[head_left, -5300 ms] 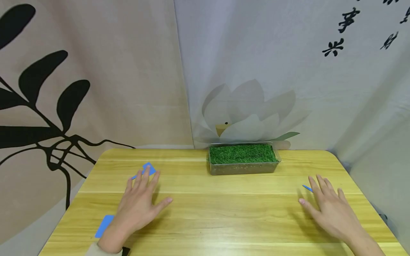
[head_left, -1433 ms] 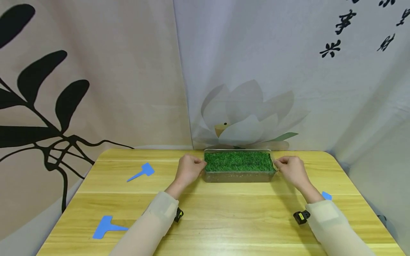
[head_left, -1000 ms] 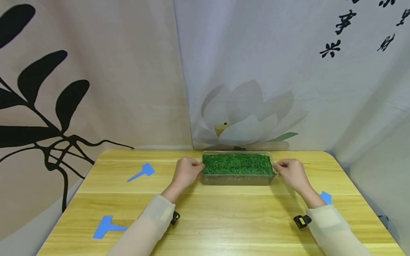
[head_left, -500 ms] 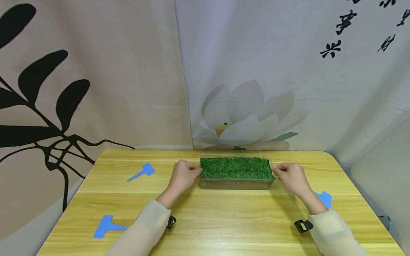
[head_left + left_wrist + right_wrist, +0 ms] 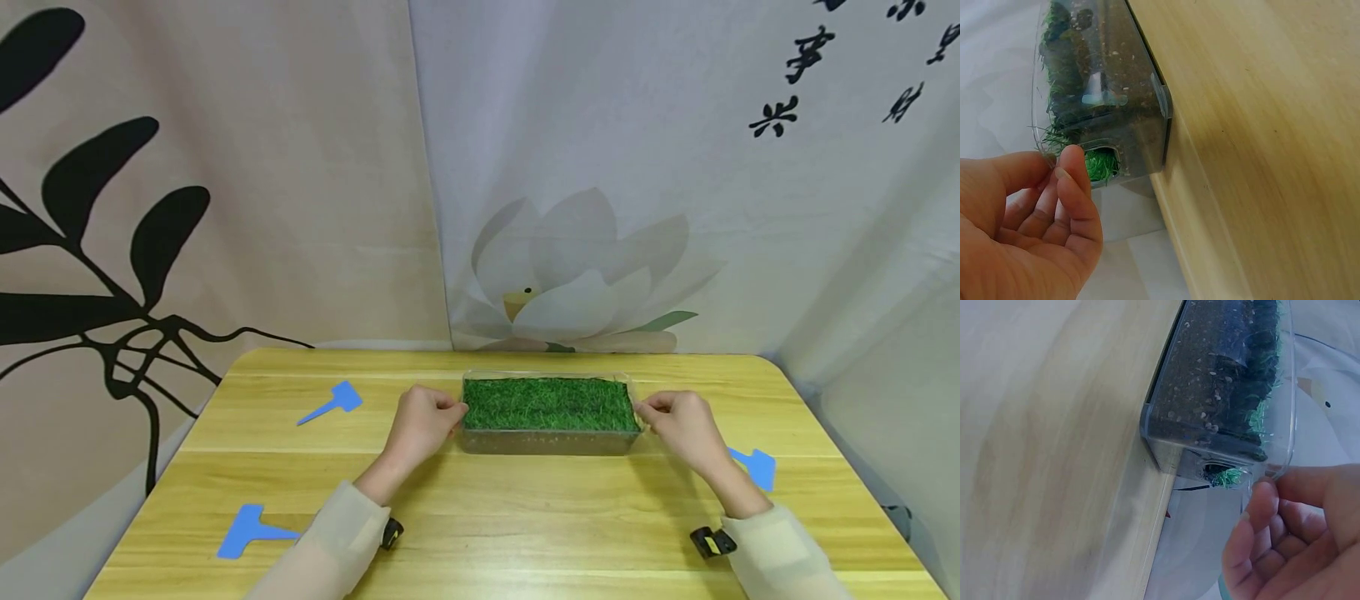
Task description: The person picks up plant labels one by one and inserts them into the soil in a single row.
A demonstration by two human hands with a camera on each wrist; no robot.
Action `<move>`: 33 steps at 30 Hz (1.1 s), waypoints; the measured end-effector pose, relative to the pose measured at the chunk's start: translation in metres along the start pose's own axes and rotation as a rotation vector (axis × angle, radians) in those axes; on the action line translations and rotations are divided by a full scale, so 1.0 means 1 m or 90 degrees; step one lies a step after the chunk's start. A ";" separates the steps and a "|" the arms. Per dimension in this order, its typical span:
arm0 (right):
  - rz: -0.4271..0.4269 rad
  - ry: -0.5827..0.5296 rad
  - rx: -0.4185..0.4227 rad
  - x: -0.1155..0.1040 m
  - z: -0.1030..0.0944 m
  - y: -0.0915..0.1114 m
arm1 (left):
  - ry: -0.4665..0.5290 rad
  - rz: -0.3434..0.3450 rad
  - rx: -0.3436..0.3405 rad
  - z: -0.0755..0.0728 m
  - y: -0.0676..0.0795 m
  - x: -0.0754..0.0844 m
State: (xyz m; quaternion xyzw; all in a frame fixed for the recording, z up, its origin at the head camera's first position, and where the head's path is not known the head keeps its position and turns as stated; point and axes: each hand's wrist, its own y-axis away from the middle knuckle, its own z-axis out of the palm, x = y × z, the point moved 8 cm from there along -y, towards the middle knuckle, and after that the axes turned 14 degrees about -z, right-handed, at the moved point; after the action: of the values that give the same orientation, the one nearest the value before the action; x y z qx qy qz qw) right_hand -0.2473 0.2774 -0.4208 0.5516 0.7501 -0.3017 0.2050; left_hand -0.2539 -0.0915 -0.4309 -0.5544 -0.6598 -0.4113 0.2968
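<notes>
A clear plastic planter box filled with soil and topped with green artificial-looking grass sits on the wooden table between my hands. My left hand pinches the rim of its left end between thumb and forefinger. At the right end my right hand pinches the rim the same way. In the left wrist view, the soil shows through the wall, and grass pokes at a rounded opening just below the pinching fingers. A similar opening with grass appears in the right wrist view.
Three blue T-shaped plant labels lie on the table: one label at the back left, another label at the front left, and a third label beside my right wrist. A printed curtain hangs behind the table's back edge.
Both hands have gone from hovering open over the table to pinching the planter's ends. The planter has slid toward me and slightly left. The right label is now more exposed.
</notes>
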 end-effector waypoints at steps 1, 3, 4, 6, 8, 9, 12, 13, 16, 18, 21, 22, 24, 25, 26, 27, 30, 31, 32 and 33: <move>0.001 0.000 -0.002 -0.001 0.000 0.001 | -0.001 -0.001 -0.001 -0.001 0.001 0.000; 0.001 0.000 -0.005 -0.002 0.001 0.003 | -0.005 -0.003 -0.002 -0.002 0.003 -0.001; 0.001 -0.001 -0.007 -0.002 0.001 0.003 | -0.007 -0.003 -0.003 -0.002 0.004 -0.002; 0.002 -0.003 -0.012 -0.003 0.002 0.005 | -0.009 -0.003 -0.005 -0.003 0.006 -0.003; 0.001 -0.002 -0.013 -0.004 0.003 0.007 | -0.010 -0.006 -0.009 -0.003 0.007 -0.004; 0.001 -0.002 -0.014 -0.004 0.003 0.008 | -0.010 -0.009 -0.011 -0.003 0.008 -0.005; 0.005 -0.001 -0.013 -0.004 0.003 0.010 | -0.012 -0.013 -0.013 -0.004 0.010 -0.006; 0.006 -0.001 -0.013 -0.005 0.003 0.011 | -0.013 -0.015 -0.012 -0.004 0.011 -0.007; 0.012 -0.004 -0.016 -0.007 0.004 0.014 | -0.016 -0.014 -0.007 -0.006 0.014 -0.008; 0.014 -0.006 -0.019 -0.009 0.005 0.016 | -0.018 -0.012 -0.004 -0.007 0.017 -0.008; 0.012 -0.004 -0.025 -0.013 0.006 0.019 | -0.019 -0.010 -0.006 -0.009 0.020 -0.009; 0.013 -0.004 -0.026 -0.014 0.006 0.020 | -0.020 -0.009 -0.006 -0.009 0.021 -0.010; 0.017 -0.004 -0.027 -0.015 0.007 0.022 | -0.023 -0.006 -0.007 -0.010 0.024 -0.010; 0.019 -0.005 -0.028 -0.015 0.008 0.023 | -0.025 -0.004 -0.008 -0.011 0.025 -0.010; 0.021 -0.005 -0.029 -0.015 0.008 0.024 | -0.026 -0.003 -0.008 -0.011 0.026 -0.010; 0.023 -0.004 -0.031 -0.016 0.008 0.025 | -0.027 -0.003 -0.010 -0.011 0.027 -0.010; 0.025 -0.005 -0.035 -0.017 0.009 0.027 | -0.033 -0.005 -0.015 -0.012 0.031 -0.011; 0.025 -0.004 -0.037 -0.017 0.009 0.028 | -0.034 -0.004 -0.017 -0.012 0.032 -0.011; 0.026 -0.003 -0.039 -0.018 0.009 0.029 | -0.038 -0.005 -0.019 -0.013 0.033 -0.011; 0.026 -0.003 -0.040 -0.019 0.009 0.030 | -0.042 -0.004 -0.020 -0.013 0.034 -0.011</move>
State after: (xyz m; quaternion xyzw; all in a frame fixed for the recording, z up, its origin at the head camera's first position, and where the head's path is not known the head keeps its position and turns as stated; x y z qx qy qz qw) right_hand -0.2134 0.2640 -0.4224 0.5592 0.7475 -0.2751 0.2298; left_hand -0.2189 -0.1063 -0.4266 -0.5700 -0.6646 -0.4039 0.2649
